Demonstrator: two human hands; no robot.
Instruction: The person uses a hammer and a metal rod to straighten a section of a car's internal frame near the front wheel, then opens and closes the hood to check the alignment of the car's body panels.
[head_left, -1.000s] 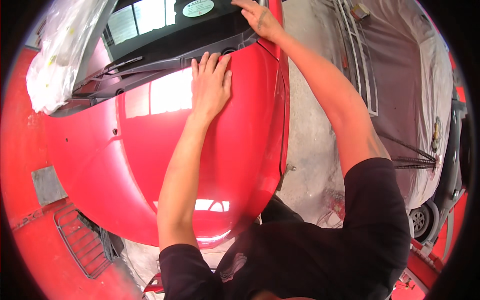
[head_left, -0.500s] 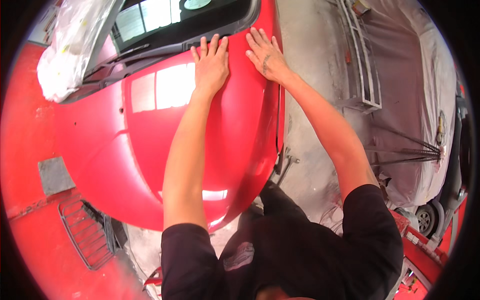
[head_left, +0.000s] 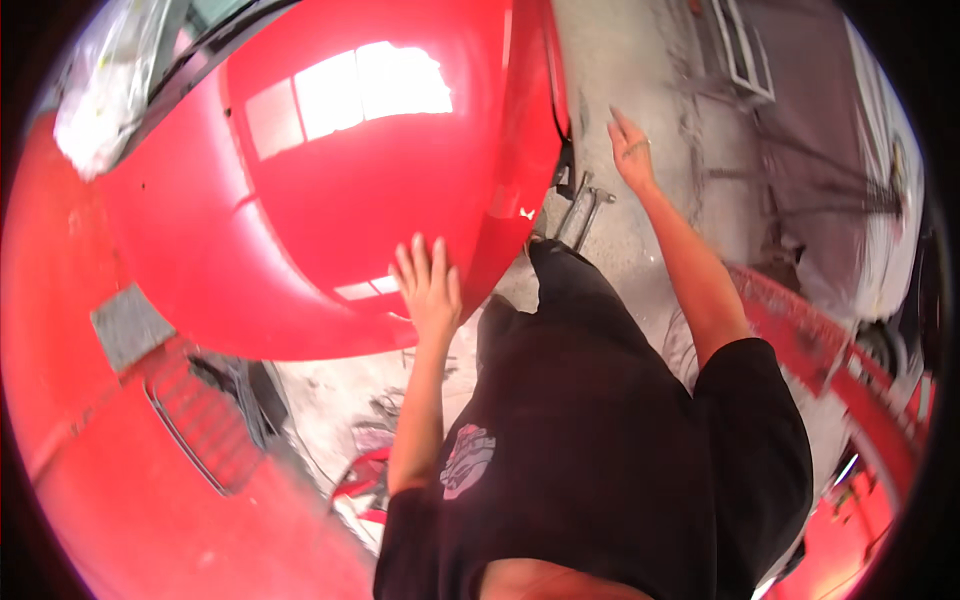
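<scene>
A glossy red car hood (head_left: 350, 200) fills the upper left, with bright window reflections on its paint. My left hand (head_left: 430, 292) lies flat near its front edge, fingers stretched out and a little apart. Off the car's side, over the grey floor, my right hand (head_left: 632, 158) hangs in the air, apart from the hood. Its fingers look extended, and nothing shows in it. Clear plastic sheeting (head_left: 105, 110) drapes over the far left corner of the car, by the windshield.
A metal stand (head_left: 585, 212) is on the floor beside the car's front corner. At the right stand a covered vehicle (head_left: 830, 160) and a red metal beam (head_left: 790, 320). A black wire rack (head_left: 195, 430) and a grey square patch (head_left: 130, 327) lie at the left.
Both hands have come back from beside the windshield. The left slid or moved to the hood's front edge; the right has left the hood and swung out to the right.
</scene>
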